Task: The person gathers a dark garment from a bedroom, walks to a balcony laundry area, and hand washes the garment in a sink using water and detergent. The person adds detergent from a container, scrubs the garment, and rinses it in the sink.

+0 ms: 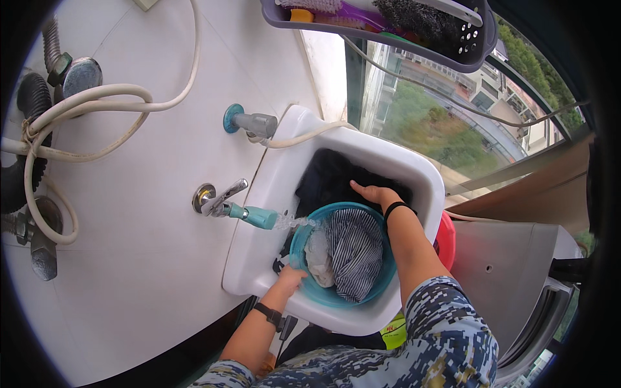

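A white ceramic sink [303, 119] holds a round turquoise plastic basin [310, 211], which appears slightly tilted. In the basin lie a black-and-white striped cloth [356, 252] and a pale, wet cloth [319, 262]. My left hand [290, 281] grips the basin's near left rim. Beyond the far rim, my right hand [371, 193] is over dark, wet fabric [330, 174] in the sink; its thumb points outward and its other fingers are hidden. Water [296, 222] runs from the turquoise nozzle of a wall tap [259, 217] into the basin.
A second tap [257, 124] carries a pale hose. A grey basket [378, 39] of brushes hangs above by the window [436, 121]. Right of the sink are a red plastic container [445, 242] and a grey appliance [499, 257]. Pipes and looped hoses [121, 104] line the left wall.
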### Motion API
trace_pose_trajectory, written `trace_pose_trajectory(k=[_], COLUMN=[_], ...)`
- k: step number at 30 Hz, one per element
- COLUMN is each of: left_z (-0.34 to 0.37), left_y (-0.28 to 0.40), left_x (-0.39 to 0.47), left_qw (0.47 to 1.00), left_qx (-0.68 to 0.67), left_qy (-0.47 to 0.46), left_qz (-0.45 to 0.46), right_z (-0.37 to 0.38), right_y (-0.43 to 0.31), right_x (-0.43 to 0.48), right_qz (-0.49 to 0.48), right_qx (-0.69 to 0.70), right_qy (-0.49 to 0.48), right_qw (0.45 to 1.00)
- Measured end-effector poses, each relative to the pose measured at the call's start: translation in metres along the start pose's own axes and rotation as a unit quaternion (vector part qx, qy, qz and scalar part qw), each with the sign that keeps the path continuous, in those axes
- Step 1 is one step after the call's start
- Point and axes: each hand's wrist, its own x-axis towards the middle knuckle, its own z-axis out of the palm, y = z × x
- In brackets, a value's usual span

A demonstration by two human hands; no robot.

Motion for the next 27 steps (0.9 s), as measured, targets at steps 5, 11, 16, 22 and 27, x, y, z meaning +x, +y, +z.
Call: trace_pose_trajectory(k=[5,11,16,22,27], left_z=[0.004,0.012,0.028,0.02,0.018], left_y=[0.006,0.003,-0.005,0.013,-0.001], left_x=[-0.004,-0.014,0.0,0.027,-0.024], left_qw=[0.998,0.995,0.986,0.991,0.884], left_qx=[-0.032,-0.098,-0.083,-0.056,0.19], left_qy=[-0.016,0.007,0.089,0.078,0.232], left_qz=[0.055,-0.02,0.111,0.091,0.359], right_z=[0.016,0.125,0.211,0.211,0.196], right_y=[0.027,0.09,0.102,0.083,0.047], right_x=[-0.05,-0.158,-0.15,-0.162,-0.176], right_qz=[-0.174,-0.136,-0.037,-0.066,-0.156], right_qx=[-0.026,0.049,0.054,0.051,-0.158], right_qy=[0.167,0.292,0.282,0.313,0.358], right_qw=[0.97,0.945,0.957,0.946,0.907])
